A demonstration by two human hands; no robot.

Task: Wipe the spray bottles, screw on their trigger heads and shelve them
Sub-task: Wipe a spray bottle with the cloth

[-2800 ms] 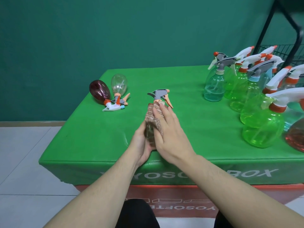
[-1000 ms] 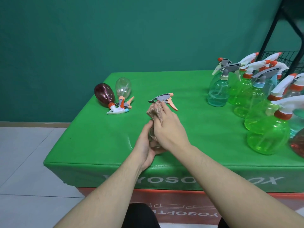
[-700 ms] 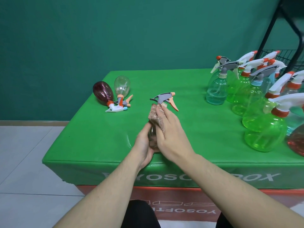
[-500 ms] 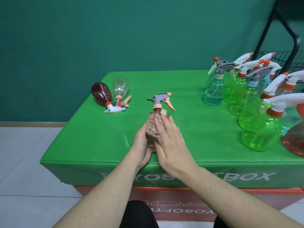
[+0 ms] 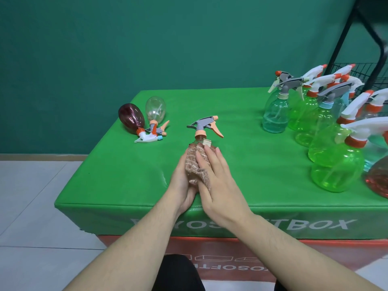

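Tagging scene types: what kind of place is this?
Probably a staged recording setup, not a home. A green padded box printed with lettering serves as the table, a plain teal wall stands behind, and a black wire rack stands beside rows of spray bottles.

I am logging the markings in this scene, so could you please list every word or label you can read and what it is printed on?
"YOS" then "TBOX": white letters on the front of the green table cover; the arms hide the middle.
"XOSOFTE": white letters, upside down, on the orange base below; partly hidden.
Small white box drawings beside that: no words.
Spray bottles and cloth: no readable text.
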